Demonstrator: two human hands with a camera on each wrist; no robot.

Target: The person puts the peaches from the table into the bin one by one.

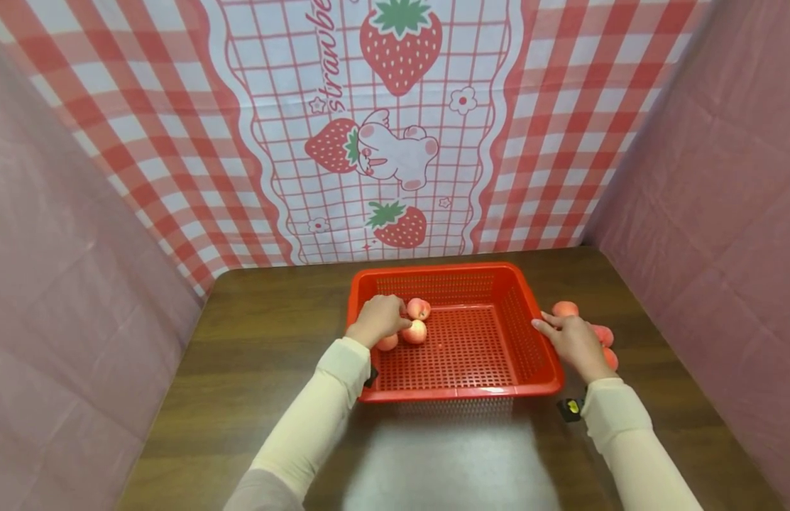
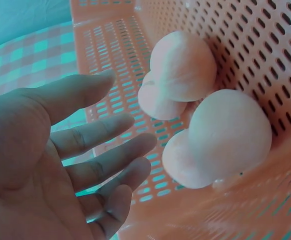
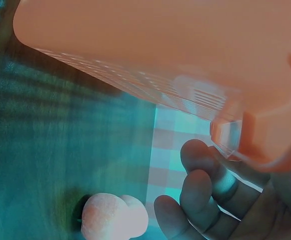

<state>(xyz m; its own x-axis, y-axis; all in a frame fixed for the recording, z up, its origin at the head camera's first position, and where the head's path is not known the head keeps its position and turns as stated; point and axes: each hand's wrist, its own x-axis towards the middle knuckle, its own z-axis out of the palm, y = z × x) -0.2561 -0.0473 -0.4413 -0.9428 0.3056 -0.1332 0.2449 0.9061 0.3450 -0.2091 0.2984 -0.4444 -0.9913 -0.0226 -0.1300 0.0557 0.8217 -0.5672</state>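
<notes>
Three peaches [image 1: 414,331] sit bunched in the near-left corner of the red basket [image 1: 458,273], and the left hand [image 1: 377,319] is right over them, so that's the hand that's closer to that bunch by a mile. From the left wrist view the fingers [image 2: 103,132] are spread loose and fairly straight, palm facing the fruit, nothing gripped; the peaches there [image 2: 225,135] lie just ahead of the fingertips, against the perforated basket wall, with a small gap between skin and fruit as far as I can tell. The right hand [image 1: 572,341] is on the other side, outside the basket, resting at its right rim with the fingers pointing along the edge. It's relaxed too, not wrapped round anything that I can see, though the right wrist view is too blurry to say whether the fingertips [image 3: 200,190] actually touch the plastic. More peaches [image 1: 565,309] lie on the wooden table [image 1: 260,333] just beyond and beside that hand, away from the basket, partly hidden behind it. So each hand has its own fruit close by: left inside, right outside.
</notes>
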